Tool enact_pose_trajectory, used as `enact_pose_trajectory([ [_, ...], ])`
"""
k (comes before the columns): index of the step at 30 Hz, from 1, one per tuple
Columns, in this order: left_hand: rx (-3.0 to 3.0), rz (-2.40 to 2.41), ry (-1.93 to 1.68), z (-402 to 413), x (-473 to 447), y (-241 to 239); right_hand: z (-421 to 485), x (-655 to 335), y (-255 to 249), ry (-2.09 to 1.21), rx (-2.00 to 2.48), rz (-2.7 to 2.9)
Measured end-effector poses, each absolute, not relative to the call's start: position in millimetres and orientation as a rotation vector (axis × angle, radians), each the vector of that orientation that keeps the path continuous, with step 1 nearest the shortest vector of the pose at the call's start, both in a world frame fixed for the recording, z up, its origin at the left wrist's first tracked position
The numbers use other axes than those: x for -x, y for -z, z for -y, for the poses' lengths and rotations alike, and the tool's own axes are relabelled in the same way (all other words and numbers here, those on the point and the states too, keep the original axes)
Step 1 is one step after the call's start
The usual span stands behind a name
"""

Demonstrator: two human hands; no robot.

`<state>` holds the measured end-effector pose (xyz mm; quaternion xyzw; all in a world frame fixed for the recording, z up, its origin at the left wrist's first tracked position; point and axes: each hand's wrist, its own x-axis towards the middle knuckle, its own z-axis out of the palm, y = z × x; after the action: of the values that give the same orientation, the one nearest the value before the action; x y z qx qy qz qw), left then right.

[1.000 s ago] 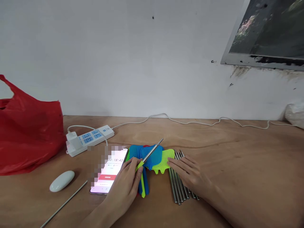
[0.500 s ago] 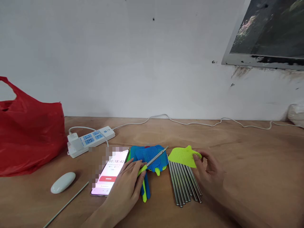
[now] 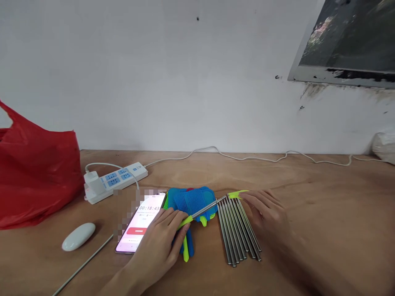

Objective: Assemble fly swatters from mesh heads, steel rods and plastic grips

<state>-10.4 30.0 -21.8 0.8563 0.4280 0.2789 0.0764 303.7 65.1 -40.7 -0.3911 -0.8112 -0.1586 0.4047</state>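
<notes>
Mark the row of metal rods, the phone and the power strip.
Metal rods (image 3: 238,236): head view, mid-length of the row.
Phone (image 3: 138,222): head view, lit screen.
Power strip (image 3: 118,178): head view, socket face.

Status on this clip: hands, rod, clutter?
Left hand holding rod by yellow handle. Right hand pinching yellow swatter head near rod's tip. Phone close beside left hand.

Red bag (image 3: 40,176): far left
Power strip (image 3: 119,179): white, blue sockets, white plug (image 3: 95,183) inserted
Phone (image 3: 144,220): lit, reading 00:18:43
Oval object (image 3: 79,237): white, left of the phone
White cable (image 3: 212,147): wavy, along the wall (image 3: 154,82)
Dark framed panel (image 3: 352,45): upper right
</notes>
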Motion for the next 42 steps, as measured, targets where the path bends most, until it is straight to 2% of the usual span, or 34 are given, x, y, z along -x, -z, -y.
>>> enact_pose_trajectory([
  [15,-2.654,-1.228,-0.722,-30,14,30,-67,-305,36,0.398,0.818,2.183],
  [29,-2.732,-1.184,-0.636,-29,14,30,-64,-302,29,0.636,0.674,2.221],
  [42,-2.671,-1.196,-0.644,-28,14,29,-58,-296,28,0.595,0.697,2.194],
])
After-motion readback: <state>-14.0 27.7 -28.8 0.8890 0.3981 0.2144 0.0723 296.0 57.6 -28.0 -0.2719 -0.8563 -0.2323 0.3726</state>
